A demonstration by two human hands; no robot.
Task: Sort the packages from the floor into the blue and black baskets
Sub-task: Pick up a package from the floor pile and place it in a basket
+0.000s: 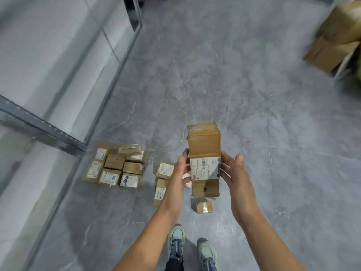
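A tall brown cardboard package (204, 151) with a white label sits between my hands above the floor. My left hand (180, 169) holds its left side, thumb on the front edge. My right hand (235, 173) cups its right side with fingers around the back. A cluster of several small brown packages (115, 165) lies on the grey floor to the left. More packages (163, 171) lie partly hidden behind my left hand. One small taped box (203, 206) lies under the held package. No blue or black basket is in view.
A grey metal shelf frame (43, 128) and a white wall run along the left. Large cardboard boxes (336, 40) are stacked at the top right. My two shoes (192, 249) stand on the grey marbled floor at the bottom.
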